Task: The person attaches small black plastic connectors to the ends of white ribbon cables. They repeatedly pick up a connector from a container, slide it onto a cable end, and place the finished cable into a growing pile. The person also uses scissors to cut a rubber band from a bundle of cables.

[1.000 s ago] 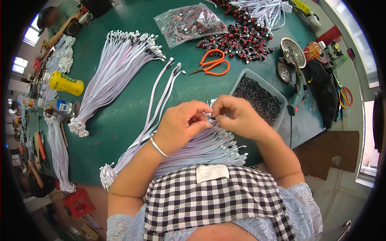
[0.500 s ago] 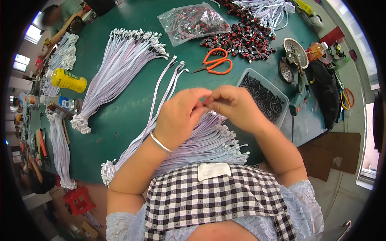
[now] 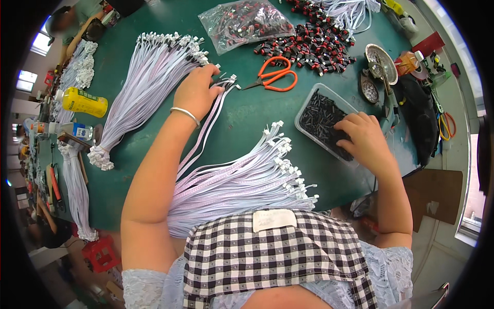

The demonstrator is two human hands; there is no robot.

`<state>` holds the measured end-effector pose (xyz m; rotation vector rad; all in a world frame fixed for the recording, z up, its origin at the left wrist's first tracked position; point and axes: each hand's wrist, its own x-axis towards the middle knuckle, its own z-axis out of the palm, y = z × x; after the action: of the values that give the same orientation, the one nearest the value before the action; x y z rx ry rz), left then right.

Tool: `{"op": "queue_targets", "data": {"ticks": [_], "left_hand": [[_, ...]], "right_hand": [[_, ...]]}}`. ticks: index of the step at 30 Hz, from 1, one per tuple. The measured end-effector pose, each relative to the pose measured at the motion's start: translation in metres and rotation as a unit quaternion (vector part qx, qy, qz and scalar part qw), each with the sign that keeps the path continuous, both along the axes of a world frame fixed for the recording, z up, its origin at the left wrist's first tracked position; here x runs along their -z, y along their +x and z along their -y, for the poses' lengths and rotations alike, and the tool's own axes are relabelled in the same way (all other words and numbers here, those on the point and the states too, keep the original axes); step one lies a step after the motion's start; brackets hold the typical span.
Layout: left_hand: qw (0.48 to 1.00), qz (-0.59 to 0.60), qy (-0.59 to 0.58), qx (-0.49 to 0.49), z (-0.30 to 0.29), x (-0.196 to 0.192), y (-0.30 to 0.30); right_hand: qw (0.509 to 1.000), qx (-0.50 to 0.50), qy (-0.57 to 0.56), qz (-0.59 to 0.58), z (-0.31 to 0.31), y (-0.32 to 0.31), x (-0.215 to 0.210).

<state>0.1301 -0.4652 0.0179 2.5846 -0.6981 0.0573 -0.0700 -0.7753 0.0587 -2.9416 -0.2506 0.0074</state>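
Observation:
My left hand is over the upper ends of a few loose white flat cables, left of centre. Its thumb and index finger are apart, with dark cable ends close to the fingertips; the other fingers are partly hidden. On the right, my right hand reaches over the rim of a clear plastic tub. Fingers spread, it dips toward the short black tubes inside, and its fingertips are at the pile. A fanned bundle of white and pinkish cables with white connectors lies in front of me.
Orange-handled scissors lie beyond the loose cables. Farther back are a red-and-black connector pile and a clear bag. A big cable bundle and a yellow bottle stand left. Metal dishes sit at the right.
My hands were together above the cable bundle, fingers pinched. They have parted: the left moved up and left to the loose cable ends, the right moved right to the tub.

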Motion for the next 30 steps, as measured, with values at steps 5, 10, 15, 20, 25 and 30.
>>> {"op": "queue_targets", "data": {"ticks": [5,10,15,20,25,30], "left_hand": [[0.991,0.001,0.03,0.13,0.006,-0.036,-0.059],[0.957,-0.154,0.096,0.224,0.003,-0.029,-0.108],[0.965,-0.161,0.025,0.207,0.007,-0.052,-0.109],[0.922,-0.324,-0.13,0.169,0.008,-0.044,-0.111],[0.928,-0.327,-0.027,0.177,0.021,-0.056,-0.115],[0.969,-0.062,-0.009,0.241,0.022,-0.05,-0.116]], "right_hand": [[1.0,-0.003,0.003,0.013,0.004,0.005,0.02],[0.998,-0.017,-0.024,0.058,0.004,0.01,0.021],[0.995,-0.02,-0.062,0.081,0.0,0.006,0.03],[0.997,-0.035,-0.044,0.06,0.0,0.007,0.026],[0.996,-0.032,-0.063,0.054,-0.002,0.007,0.026],[0.995,-0.039,-0.08,0.048,0.001,0.002,0.025]]}}
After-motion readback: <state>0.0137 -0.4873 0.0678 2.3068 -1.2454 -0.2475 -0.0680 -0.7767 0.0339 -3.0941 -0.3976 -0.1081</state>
